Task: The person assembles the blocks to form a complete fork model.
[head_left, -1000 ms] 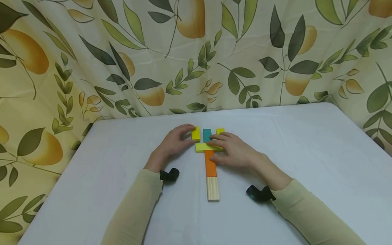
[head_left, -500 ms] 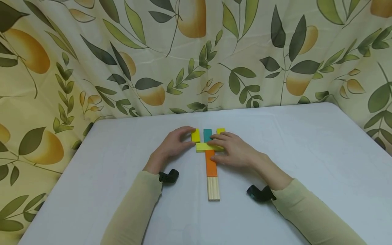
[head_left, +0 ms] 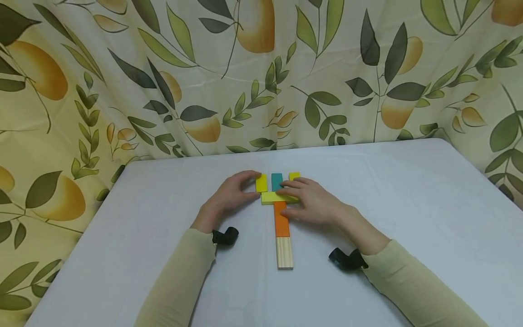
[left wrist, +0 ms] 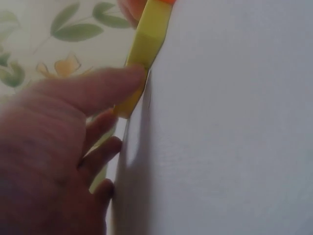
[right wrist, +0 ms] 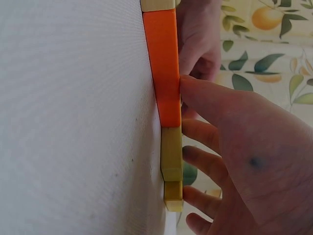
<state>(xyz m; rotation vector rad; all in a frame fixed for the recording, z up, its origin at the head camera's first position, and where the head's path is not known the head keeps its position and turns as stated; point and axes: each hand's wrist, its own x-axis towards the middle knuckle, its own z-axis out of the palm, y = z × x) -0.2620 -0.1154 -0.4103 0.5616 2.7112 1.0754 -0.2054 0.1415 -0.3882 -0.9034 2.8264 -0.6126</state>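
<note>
Near the table's far side, my left hand point(head_left: 229, 194) pinches a small yellow block point(head_left: 261, 183) between thumb and index finger. That block stands at the left end of a yellow-green crosswise block point(head_left: 269, 198). Beyond the crosswise block's middle lies a teal block point(head_left: 276, 180), and at its right end another yellow block point(head_left: 293, 175), partly hidden. My right hand point(head_left: 318, 202) rests on the pieces with fingers spread over the crosswise block, its thumb touching an orange block point(head_left: 281, 225). A plain wooden block point(head_left: 284, 254) continues the line toward me.
A white cloth covers the table point(head_left: 163, 236). Behind it hangs a fruit-and-leaf patterned curtain point(head_left: 253, 100). Black wrist cameras sit on both sleeves, the left camera point(head_left: 226, 236) and the right camera point(head_left: 347, 260) close above the cloth.
My left hand has drawn the yellow block slightly toward me, up to the crosswise block. The right hand and the other blocks stay in place.
</note>
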